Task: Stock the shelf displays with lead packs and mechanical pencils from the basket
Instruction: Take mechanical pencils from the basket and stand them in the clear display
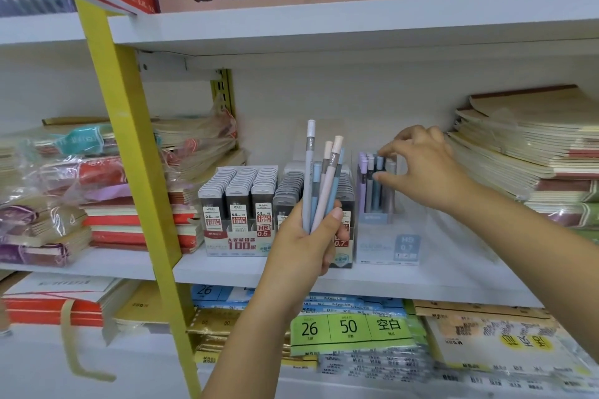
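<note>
My left hand (pixel 306 236) grips a bunch of several mechanical pencils (pixel 319 178), grey, blue and pink, held upright in front of the shelf. My right hand (pixel 421 165) reaches to the clear pencil display box (pixel 387 236) and pinches the top of a blue pencil (pixel 378 181) standing among purple, blue and grey ones. Left of that box stand two displays of lead packs (pixel 240 201), rows of grey-capped cases marked 0.5 HB and 0.7. The basket is out of view.
A yellow upright post (pixel 129 139) crosses the left of the view. Wrapped notebook stacks (pixel 64 191) lie left of the displays, and tan notebooks (pixel 525 146) are piled right of them. The white shelf (pixel 227 266) has paper packs (pixel 353 330) below it.
</note>
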Motion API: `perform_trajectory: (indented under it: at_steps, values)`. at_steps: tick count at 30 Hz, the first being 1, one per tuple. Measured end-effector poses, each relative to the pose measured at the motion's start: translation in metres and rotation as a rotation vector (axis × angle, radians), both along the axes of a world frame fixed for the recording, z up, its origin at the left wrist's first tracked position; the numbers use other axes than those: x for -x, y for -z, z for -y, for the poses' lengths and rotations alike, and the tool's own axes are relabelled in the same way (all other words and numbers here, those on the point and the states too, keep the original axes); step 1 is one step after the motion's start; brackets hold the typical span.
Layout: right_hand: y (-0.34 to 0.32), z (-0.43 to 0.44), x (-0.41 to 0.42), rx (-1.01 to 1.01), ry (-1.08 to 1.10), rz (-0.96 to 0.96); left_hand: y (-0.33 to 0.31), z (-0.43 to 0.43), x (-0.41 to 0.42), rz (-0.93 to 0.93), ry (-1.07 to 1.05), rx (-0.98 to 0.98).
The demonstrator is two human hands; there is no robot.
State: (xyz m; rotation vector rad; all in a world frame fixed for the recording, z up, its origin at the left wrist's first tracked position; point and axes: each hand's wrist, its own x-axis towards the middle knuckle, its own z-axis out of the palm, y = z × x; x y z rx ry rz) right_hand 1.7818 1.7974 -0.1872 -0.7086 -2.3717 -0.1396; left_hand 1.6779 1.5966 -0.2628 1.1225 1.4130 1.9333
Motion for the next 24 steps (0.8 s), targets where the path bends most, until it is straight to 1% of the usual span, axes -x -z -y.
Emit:
perform_trajectory:
  at_steps: [2,3,4,6,7,9,12,14,15,16,17,18,20,22,24]
  values:
    - [-0.004,0.016,-0.004,0.029,-0.104,-0.172,0.000,0.002,0.000,0.012,0.028,0.005]
    - [-0.007,0.027,-0.006,0.121,-0.184,-0.247,0.000,0.002,0.000,0.016,0.040,0.008]
    - [-0.009,0.040,-0.007,0.275,-0.276,-0.291,0.000,0.002,0.000,0.016,0.048,0.012]
    - [-0.008,0.063,-0.007,0.620,-0.457,-0.298,0.001,0.002,-0.001,0.008,0.057,0.021]
    - [-0.006,0.071,-0.006,0.720,-0.509,-0.295,0.001,0.002,-0.002,0.007,0.061,0.024]
    - [-0.002,0.078,-0.004,0.846,-0.572,-0.356,0.001,0.002,-0.002,0.006,0.069,0.025]
    - [-0.005,0.074,-0.002,0.967,-0.576,-0.558,0.001,0.003,-0.002,-0.016,0.061,0.030]
    - [-0.013,0.064,-0.005,0.921,-0.538,-0.741,0.000,0.004,-0.001,-0.017,0.041,0.038]
    - [-0.018,0.058,-0.008,0.847,-0.532,-0.805,0.000,0.005,0.000,-0.013,0.028,0.040]
    - [-0.022,0.051,-0.011,0.745,-0.528,-0.825,0.000,0.005,0.000,-0.007,0.016,0.039]
    - [-0.025,0.044,-0.014,0.627,-0.510,-0.797,0.000,0.005,0.001,0.000,0.007,0.036]
    - [-0.026,0.039,-0.016,0.504,-0.468,-0.725,0.000,0.005,0.002,0.006,0.001,0.032]
    - [-0.024,0.029,-0.017,0.300,-0.343,-0.518,0.000,0.004,0.002,0.008,-0.008,0.026]
    - [-0.018,0.023,-0.014,0.203,-0.258,-0.364,0.000,0.003,0.002,0.004,-0.013,0.023]
    - [-0.011,0.019,-0.010,0.165,-0.216,-0.271,0.001,0.002,0.001,0.003,-0.015,0.021]
